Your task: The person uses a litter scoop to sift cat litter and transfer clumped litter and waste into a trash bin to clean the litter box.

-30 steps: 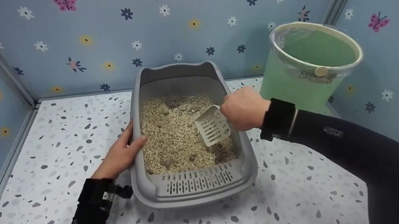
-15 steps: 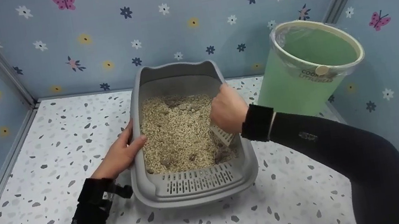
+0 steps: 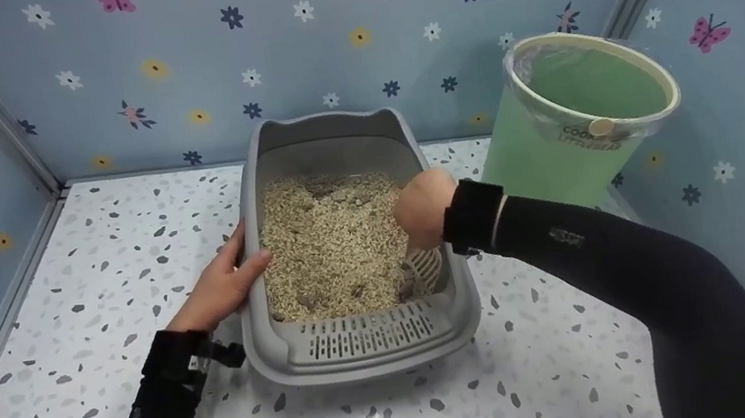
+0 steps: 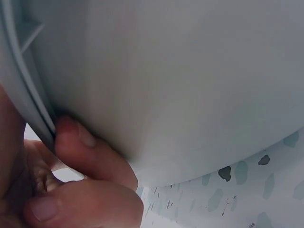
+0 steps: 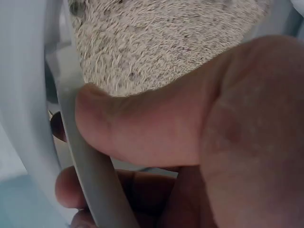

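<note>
A grey litter box [image 3: 374, 362] holds pale, grainy cat litter [image 3: 332, 238] with darker clumps near its back and front. My left hand [image 3: 216, 286] grips the box's left rim, thumb on top; in the left wrist view its fingers [image 4: 102, 161] curl under the rim against the outer wall. Over the right side of the box, my right hand [image 3: 426, 208] holds a slotted litter scoop [image 3: 429, 267]. The scoop's slotted end points down at the litter beside the right wall, close to a dark clump. In the right wrist view my thumb presses along the scoop's handle [image 5: 95, 175].
A green bin [image 3: 537, 160] with a cream rim and clear liner stands at the back right, close behind my right forearm. Flowered blue panels [image 3: 316, 38] enclose the back and both sides. The box stands on a speckled white surface [image 3: 107, 281].
My right hand has moved left over the box, turning the scoop from face-up above the litter to pointing down by the right wall. The left hand keeps its place on the rim.
</note>
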